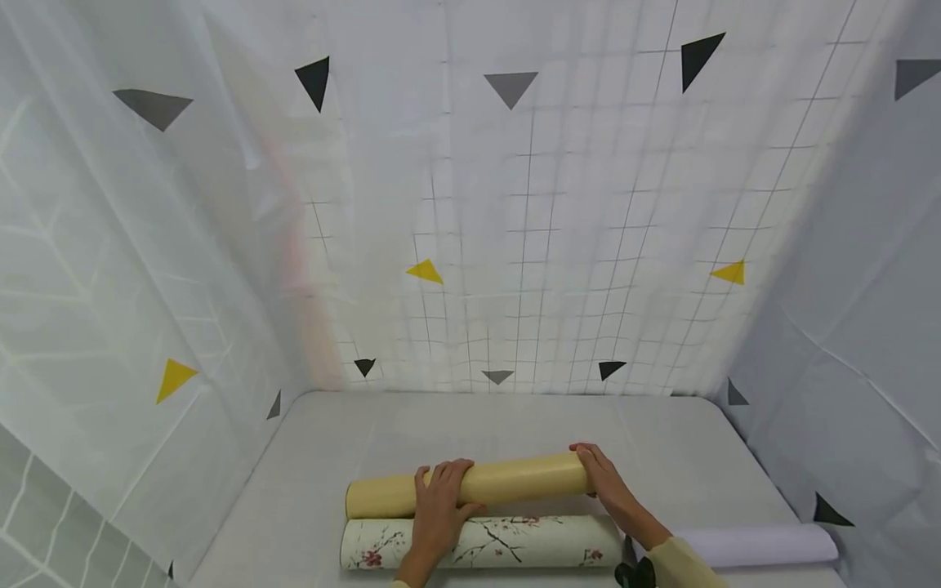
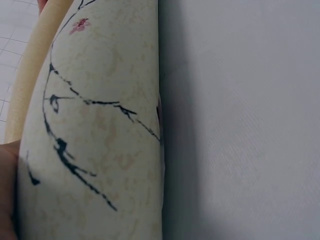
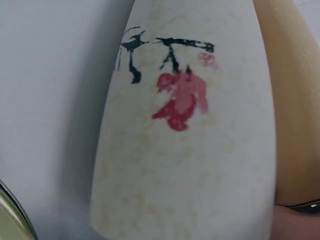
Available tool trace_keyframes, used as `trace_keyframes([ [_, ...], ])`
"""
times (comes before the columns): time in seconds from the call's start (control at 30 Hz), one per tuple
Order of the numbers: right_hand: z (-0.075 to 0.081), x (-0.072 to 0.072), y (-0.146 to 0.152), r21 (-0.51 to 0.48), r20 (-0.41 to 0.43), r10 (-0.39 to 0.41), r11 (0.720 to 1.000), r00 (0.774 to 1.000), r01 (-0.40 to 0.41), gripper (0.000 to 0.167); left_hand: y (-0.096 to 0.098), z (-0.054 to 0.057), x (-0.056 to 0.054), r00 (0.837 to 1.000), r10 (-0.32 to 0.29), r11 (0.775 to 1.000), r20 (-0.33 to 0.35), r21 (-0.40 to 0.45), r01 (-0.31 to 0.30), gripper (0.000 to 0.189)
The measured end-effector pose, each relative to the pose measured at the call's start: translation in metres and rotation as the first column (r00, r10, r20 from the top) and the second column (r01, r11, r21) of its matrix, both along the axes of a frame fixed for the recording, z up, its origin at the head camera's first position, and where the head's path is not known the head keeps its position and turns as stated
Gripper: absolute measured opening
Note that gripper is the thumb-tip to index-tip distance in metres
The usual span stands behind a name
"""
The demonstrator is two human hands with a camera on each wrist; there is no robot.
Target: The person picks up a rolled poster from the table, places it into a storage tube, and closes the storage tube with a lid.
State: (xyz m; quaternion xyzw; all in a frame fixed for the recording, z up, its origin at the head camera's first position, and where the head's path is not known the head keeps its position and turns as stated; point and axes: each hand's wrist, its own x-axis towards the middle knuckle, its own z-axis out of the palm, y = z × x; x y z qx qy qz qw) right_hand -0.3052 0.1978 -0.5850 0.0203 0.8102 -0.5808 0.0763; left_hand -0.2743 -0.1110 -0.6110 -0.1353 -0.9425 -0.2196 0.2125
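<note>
A yellow wallpaper roll [image 1: 515, 480] lies just behind a cream wallpaper roll [image 1: 544, 543] printed with dark branches and red blossoms. My left hand [image 1: 439, 510] reaches across the blossom roll and grips the yellow one left of its middle, fingers over the top. At the yellow roll's right end, my right hand [image 1: 606, 486] holds it with fingers curled round the end. The yellow roll slants, its right end farther from the blossom roll than its left. Both wrist views are mostly filled by the blossom roll [image 2: 105, 150]; only the hands' edges show there.
To the right lies a pale lilac roll [image 1: 757, 545]. A black object [image 1: 635, 574], partly hidden, sits by the right sleeve. A rounded yellowish thing with a dark rim [image 3: 11, 220] is cut off in the right wrist view. White patterned sheets [image 1: 515, 204] enclose the light grey table [image 1: 515, 425].
</note>
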Motion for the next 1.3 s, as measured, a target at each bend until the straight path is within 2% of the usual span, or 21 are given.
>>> trace_keyframes([
  [0.13, -0.003, 0.001, 0.0, 0.056, 0.015, -0.027, 0.998, 1.0, 0.026, 0.063, 0.002, 0.001, -0.001, 0.999, 0.008, 1.0, 0.037, -0.003, -0.008, 0.07],
  [0.27, -0.006, 0.0, -0.002, 0.103, 0.013, -0.013, 0.995, 1.0, 0.011, 0.07, 0.001, 0.003, -0.003, 0.996, 0.009, 1.0, 0.094, -0.008, -0.008, 0.07],
  [0.47, -0.009, 0.0, -0.002, 0.162, -0.007, -0.019, 0.987, 1.0, 0.02, 0.073, 0.001, 0.006, -0.004, 0.993, -0.01, 1.0, 0.12, 0.02, 0.007, 0.071],
  [0.57, -0.01, -0.001, -0.003, 0.181, -0.005, -0.017, 0.983, 1.0, 0.018, 0.074, 0.002, 0.006, -0.005, 0.992, -0.002, 1.0, 0.13, 0.009, 0.0, 0.07],
  [0.77, -0.011, 0.001, -0.005, 0.215, 0.001, -0.002, 0.977, 1.0, 0.002, 0.071, 0.002, 0.005, -0.009, 0.982, 0.028, 0.999, 0.188, -0.037, -0.022, 0.068],
  [1.03, -0.013, 0.0, -0.008, 0.248, -0.03, -0.018, 0.968, 0.999, 0.025, 0.066, 0.0, 0.006, -0.01, 0.982, -0.002, 1.0, 0.19, -0.02, 0.006, 0.068],
  [1.3, -0.021, -0.002, -0.007, 0.282, -0.032, -0.024, 0.959, 0.999, 0.032, 0.062, -0.001, 0.006, -0.009, 0.973, -0.013, 1.0, 0.232, -0.019, 0.018, 0.067],
])
